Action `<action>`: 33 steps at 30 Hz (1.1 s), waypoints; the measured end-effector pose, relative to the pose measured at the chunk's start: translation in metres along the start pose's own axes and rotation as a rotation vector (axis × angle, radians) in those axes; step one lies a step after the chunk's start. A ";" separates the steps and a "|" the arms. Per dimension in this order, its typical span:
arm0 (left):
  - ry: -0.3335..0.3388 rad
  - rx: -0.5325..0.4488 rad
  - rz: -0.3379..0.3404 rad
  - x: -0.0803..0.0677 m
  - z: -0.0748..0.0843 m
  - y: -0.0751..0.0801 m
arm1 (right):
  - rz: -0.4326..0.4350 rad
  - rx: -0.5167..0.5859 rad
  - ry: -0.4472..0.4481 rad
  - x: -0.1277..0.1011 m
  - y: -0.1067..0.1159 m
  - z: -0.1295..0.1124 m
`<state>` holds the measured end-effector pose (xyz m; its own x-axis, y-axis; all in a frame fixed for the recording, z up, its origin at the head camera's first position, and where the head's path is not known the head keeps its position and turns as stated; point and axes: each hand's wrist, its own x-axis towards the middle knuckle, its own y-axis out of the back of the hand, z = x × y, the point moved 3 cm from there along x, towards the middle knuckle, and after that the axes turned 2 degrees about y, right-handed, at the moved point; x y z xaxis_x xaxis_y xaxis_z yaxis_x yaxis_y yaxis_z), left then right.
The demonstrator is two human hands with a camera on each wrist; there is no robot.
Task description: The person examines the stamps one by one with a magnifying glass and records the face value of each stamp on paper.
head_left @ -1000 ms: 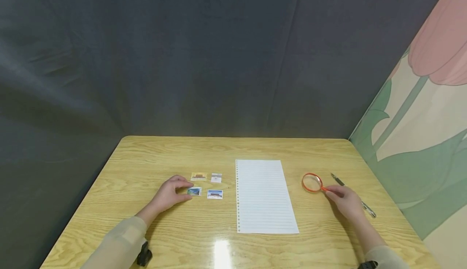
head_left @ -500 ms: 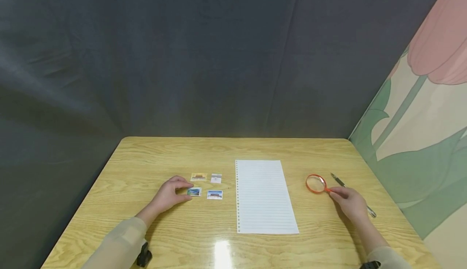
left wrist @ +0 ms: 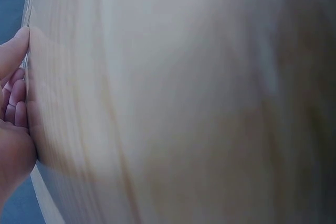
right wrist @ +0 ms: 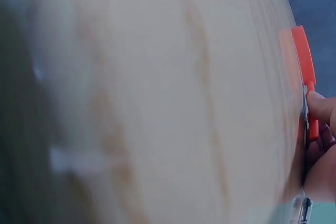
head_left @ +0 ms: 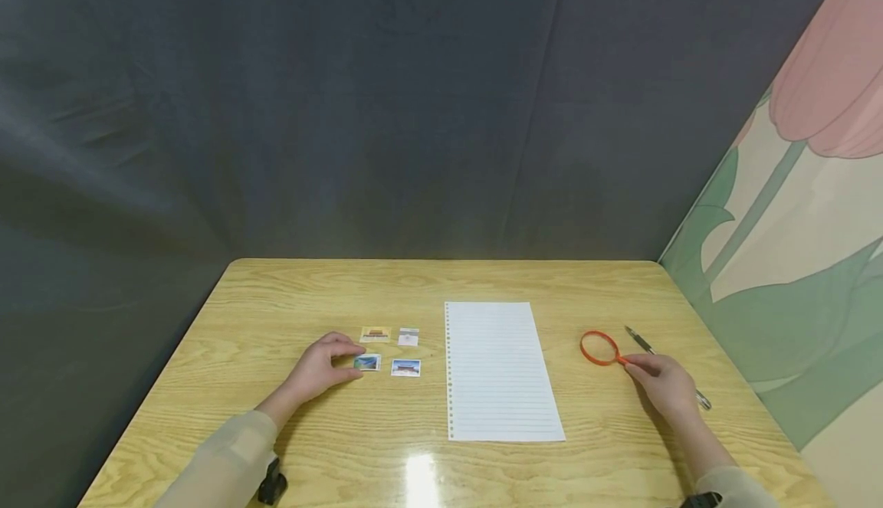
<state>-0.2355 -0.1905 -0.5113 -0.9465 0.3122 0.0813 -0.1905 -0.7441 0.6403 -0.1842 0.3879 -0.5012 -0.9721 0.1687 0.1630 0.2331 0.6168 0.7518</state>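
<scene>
Magnifying glass (right wrist: pixel 304 56) and right hand (head_left: pixel 667 388) sit farther right than a second ago, its fingers pinching the slim red handle below the round frame. Glossy wood-grain table (head_left: pixel 331 447) supports white ruled paper (head_left: pixel 500 374), perforated along one edge. Fingers of the left hand (head_left: pixel 323 368) stand parted about a blue-green card (head_left: pixel 369 362); contact is unclear. Slender dark pen (head_left: pixel 638 339), partly covered; yellow card (head_left: pixel 375 335), blue-topped card (head_left: pixel 406 368), pale card (head_left: pixel 408 337), their print illegible.
</scene>
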 end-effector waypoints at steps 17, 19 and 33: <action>0.004 -0.020 -0.007 0.000 -0.002 -0.001 | 0.123 0.048 -0.029 0.005 0.013 0.007; 0.002 -0.014 -0.006 0.000 -0.002 -0.001 | 0.141 0.058 -0.021 0.009 0.017 0.008; -0.004 -0.002 -0.005 0.000 -0.001 -0.001 | -0.063 0.022 -0.043 0.029 0.033 0.037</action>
<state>-0.2360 -0.1905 -0.5128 -0.9445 0.3184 0.0805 -0.1961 -0.7435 0.6393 -0.2036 0.4418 -0.4955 -0.9829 0.1618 0.0883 0.1729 0.6440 0.7452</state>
